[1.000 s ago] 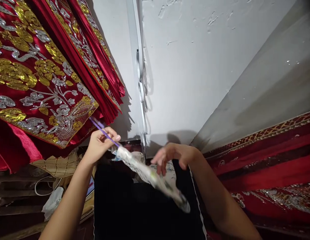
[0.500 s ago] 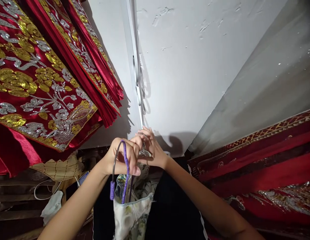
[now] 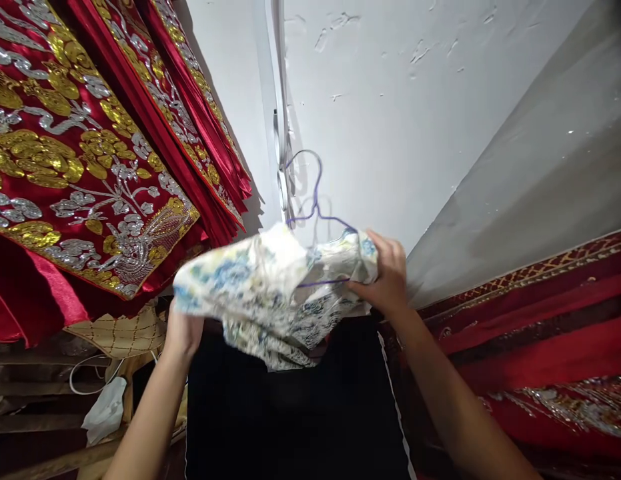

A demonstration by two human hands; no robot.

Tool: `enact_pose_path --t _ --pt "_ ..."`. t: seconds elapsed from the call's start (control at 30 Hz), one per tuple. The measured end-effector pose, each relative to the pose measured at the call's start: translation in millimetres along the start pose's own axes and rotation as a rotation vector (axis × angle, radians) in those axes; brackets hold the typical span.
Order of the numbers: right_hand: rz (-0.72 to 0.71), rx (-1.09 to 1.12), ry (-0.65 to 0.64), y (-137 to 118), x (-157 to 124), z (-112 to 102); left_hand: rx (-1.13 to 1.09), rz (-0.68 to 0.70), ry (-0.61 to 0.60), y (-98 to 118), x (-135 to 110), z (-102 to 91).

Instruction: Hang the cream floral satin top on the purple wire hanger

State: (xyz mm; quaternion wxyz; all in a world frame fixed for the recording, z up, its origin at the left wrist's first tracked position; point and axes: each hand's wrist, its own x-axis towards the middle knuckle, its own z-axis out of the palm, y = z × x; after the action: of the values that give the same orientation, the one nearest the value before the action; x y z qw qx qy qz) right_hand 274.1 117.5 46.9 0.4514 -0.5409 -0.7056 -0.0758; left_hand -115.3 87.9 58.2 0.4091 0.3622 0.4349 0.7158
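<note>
A white garment with a blue and yellow flower print (image 3: pixel 240 280) is stretched between my two hands, blurred by motion. A thin purple wire hanger (image 3: pixel 317 193) runs inside it, its hook pointing up beside a white hook strip on the wall. Whether that hook rests on the strip I cannot tell. My left hand (image 3: pixel 183 330) grips the garment's left end; its fingers are hidden behind the cloth. On the other side, my right hand (image 3: pixel 390 270) is closed on the garment's shoulder at the hanger's right end, the thumb beside the hanger's lower bar.
Red garments with gold and silver sequin flowers (image 3: pixel 90 153) hang at the upper left. The white hook strip (image 3: pixel 280 133) runs up the pale wall (image 3: pixel 380 147). More red embroidered cloth (image 3: pixel 550 333) lies at the right. A white cable (image 3: pixel 73 380) loops at the lower left.
My hands have moved apart, and the garment is now spread out between them, higher up. The hanger's hook, earlier by my left hand, now stands upright against the wall.
</note>
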Motion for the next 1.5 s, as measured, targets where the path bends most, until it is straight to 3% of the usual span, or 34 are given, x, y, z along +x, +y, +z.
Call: enact_pose_path --t 0.1,0.27,0.37,0.53,0.6,0.7,0.73,0.8,0.87,0.9,1.0,1.2,1.33,1.4,1.47,1.5 --pt "0.072 -0.074 0.000 -5.5 22.0 -16.3 0.007 -0.124 0.036 -41.2 -9.4 -17.2" --pt "0.006 -0.078 -0.070 -41.5 48.3 -14.6 0.144 -0.122 -0.047 -75.9 -21.7 1.0" --pt "-0.027 -0.067 -0.096 -55.6 39.9 -12.0 0.163 -0.144 -0.092 -88.4 -23.6 13.2" --pt "-0.015 0.075 -0.040 -65.9 0.9 -4.6 0.080 -0.286 -0.003 -111.5 -46.2 15.0" --pt "0.110 0.220 0.104 -73.5 -19.2 9.1 0.047 -0.388 0.025 -116.7 -59.3 14.4" --pt "0.525 0.529 0.297 -91.5 -54.1 44.1 -0.007 -0.429 0.064 -116.3 -75.1 17.9" --pt "0.667 0.621 0.226 -98.5 -66.1 57.5 -0.032 -0.432 0.061 -114.6 -78.9 20.0" --pt "0.807 0.805 -0.169 -111.9 -87.8 82.7 -0.091 -0.452 0.018 -110.9 -84.5 24.6" --pt "0.807 0.929 -0.470 -121.6 -102.9 101.4 -0.148 -0.489 -0.044 -108.2 -88.2 27.5" --pt "0.779 0.964 -0.523 -124.4 -107.3 107.6 -0.170 -0.506 -0.061 -107.6 -89.5 28.1" --pt "0.700 1.000 -0.467 -124.5 -109.8 113.3 -0.209 -0.533 -0.064 -106.7 -92.9 27.3" --pt "0.727 1.038 -0.440 -112.6 -101.1 92.8 -0.165 -0.590 -0.095 -101.5 -99.1 33.7" --pt "0.784 0.965 -0.349 -107.4 -98.3 83.5 -0.050 -0.500 -0.129 -103.8 -97.1 35.4" --pt "0.864 0.955 -0.328 -104.6 -97.9 83.1 0.142 -0.338 0.028 -108.4 -98.7 33.8" --pt "0.908 0.960 -0.334 -102.7 -98.5 84.7 0.382 -0.083 0.230 -113.9 -105.7 34.8" --pt "0.905 0.961 -0.344 -102.8 -99.1 85.8 0.484 0.043 0.264 -116.7 -111.0 37.3"
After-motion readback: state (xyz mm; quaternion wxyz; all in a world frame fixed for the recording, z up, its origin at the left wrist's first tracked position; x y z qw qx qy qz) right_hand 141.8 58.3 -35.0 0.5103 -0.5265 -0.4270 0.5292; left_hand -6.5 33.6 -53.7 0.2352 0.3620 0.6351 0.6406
